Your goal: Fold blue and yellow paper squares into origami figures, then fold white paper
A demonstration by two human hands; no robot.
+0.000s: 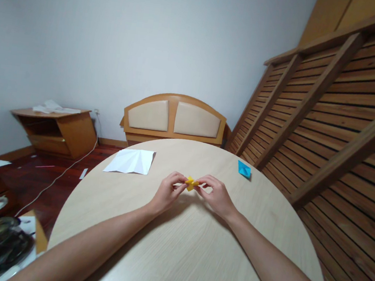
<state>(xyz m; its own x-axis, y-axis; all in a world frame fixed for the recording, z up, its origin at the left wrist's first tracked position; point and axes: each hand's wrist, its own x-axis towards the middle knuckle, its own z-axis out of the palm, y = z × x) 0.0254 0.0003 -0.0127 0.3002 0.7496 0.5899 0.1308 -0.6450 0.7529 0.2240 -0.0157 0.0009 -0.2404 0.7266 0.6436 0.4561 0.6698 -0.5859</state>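
Observation:
A small folded piece of yellow paper [190, 185], like an origami figure, is held just above the round table [173, 249]. My left hand [169, 191] pinches its left side between thumb and fingers. On its right side, my right hand [216, 195] grips it the same way. Parts of the yellow paper are hidden behind my fingertips. Beyond my right hand lies a folded blue paper piece [244, 169]. A creased white sheet [131, 161] rests flat on the table to the left of my left hand.
A wooden headboard [170, 134] stands behind the table. Slatted wooden panels [350, 111] lean along the right. At the left are a low cabinet [74, 132] with papers on top, a white cable [62, 174] on the floor, and a cluttered surface with a dark, shiny bag-like thing [1, 245].

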